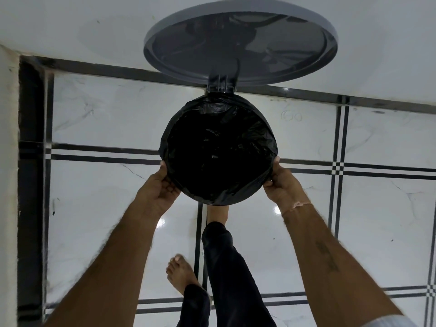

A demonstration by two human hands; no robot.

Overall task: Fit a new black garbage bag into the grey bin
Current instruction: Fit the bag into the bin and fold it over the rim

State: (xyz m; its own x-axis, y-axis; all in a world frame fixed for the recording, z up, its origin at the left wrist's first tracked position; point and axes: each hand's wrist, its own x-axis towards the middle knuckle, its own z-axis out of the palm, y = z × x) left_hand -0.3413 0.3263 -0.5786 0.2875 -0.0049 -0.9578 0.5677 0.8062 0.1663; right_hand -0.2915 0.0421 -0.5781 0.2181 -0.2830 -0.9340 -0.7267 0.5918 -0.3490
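The bag (218, 149) sits in the middle of the frame, its black film lining the round mouth of the bin and folded out over the rim all the way round, so the bin's own wall is hidden from above. Nearest to us, at the bottom of the frame, a bare foot (180, 274) stands on the floor (306, 256) beside dark trouser legs; a second foot (218, 214) reaches forward to just under the bin's near edge. Both bare forearms stretch up from the lower corners. The left hand (158, 185) cups the lower left edge of the rim, fingers curled closed on the bag's folded film. The right hand (279, 182), a thin thread at its wrist, grips the lower right edge the same way, thumb and fingers pinching the film against the rim. Beyond the bag, at the top of the frame, the grey lid (240, 41) stands swung open on its hinge. White glossy tiles with black lines run beneath everything.
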